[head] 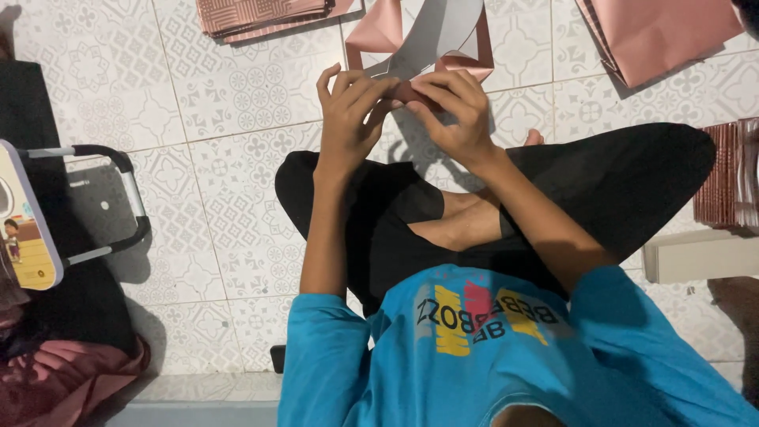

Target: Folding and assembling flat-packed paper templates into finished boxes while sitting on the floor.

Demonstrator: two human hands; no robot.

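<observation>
Pink paper bag (427, 39), half folded, lay on the patterned floor tiles (237, 205) just beyond my fingertips, and both my hands were closed on its near edge. My left hand (352, 115) pinched the fold from the left, fingers curled over the top. My right hand (455, 111) pressed the same fold from the right, so the two hands met almost knuckle to knuckle, clamped on the paper between them.

The bag was dusty pink outside with a pale grey inside that showed where the panel opened away from me. Its sides bent up at sharp creases on either side of my hands.

Beyond my left hand sat a stack of flat patterned pink sheets (261, 16). Beyond my right hand lay a plain pink bag (664, 35), flattened. Well off to the right of my right hand stood a row of packed pink pieces (727, 174), cut off by the edge of view. My crossed legs in black trousers (617, 182) lay under my forearms.

My fingers hid the exact part of the fold I was holding, so I could not tell its shape there. The far end of the bag ran out of view at the top.
</observation>
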